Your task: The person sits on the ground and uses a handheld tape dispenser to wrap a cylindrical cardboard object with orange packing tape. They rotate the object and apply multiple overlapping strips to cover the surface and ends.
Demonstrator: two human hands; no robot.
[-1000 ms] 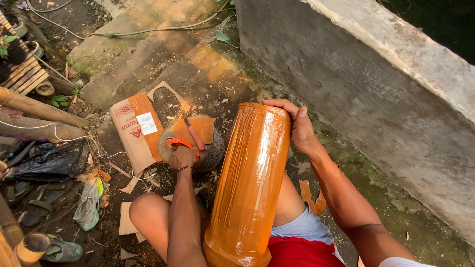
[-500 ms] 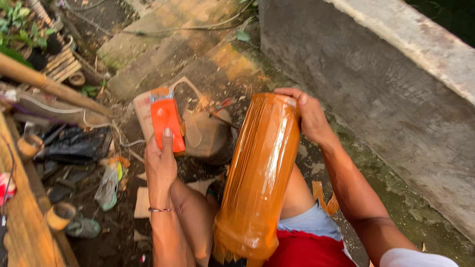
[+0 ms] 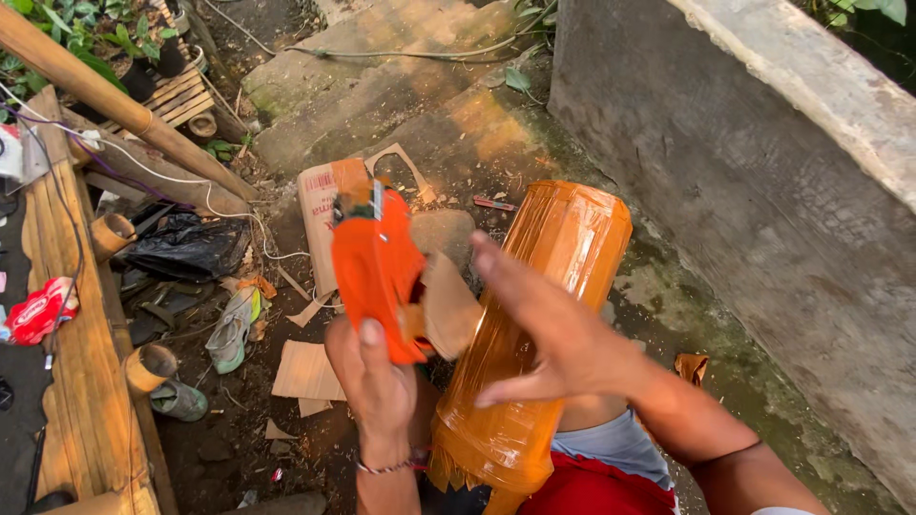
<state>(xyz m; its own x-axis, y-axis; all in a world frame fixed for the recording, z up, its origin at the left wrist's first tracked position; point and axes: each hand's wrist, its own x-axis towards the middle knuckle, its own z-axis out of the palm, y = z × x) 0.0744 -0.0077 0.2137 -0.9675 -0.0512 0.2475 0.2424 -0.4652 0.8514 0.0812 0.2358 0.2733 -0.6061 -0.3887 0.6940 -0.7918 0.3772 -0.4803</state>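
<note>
- Two bare hands work over one tall cylinder [image 3: 534, 334] wrapped in orange-brown tape, which leans on the person's lap with its far end toward the concrete wall [image 3: 763, 191].
- The left hand [image 3: 377, 381] is closed around an orange tape dispenser [image 3: 377, 272], held upright above the knee; a scrap of cardboard [image 3: 448, 305] shows just behind it, touching or nearly so.
- The right hand [image 3: 563, 334] is spread wide, fingers apart, holding nothing; it hovers before the cylinder's side, seemingly to steady or smooth the wrap. Contact cannot be confirmed.
- On the dirt ground [image 3: 239, 439] lie a flattened cardboard box [image 3: 320, 215], a stone [image 3: 444, 229] beside it, cut cardboard pieces [image 3: 305, 372] and a worn shoe [image 3: 232, 329].
- A bamboo bench [image 3: 81, 381] runs along the ground's left edge, a bamboo pole [image 3: 114, 105] slanting above it, a black plastic bag [image 3: 186, 248] between.
- Stone steps [image 3: 382, 67] rise at the far edge.
- The wall closes in the right side; litter crowds the left.
</note>
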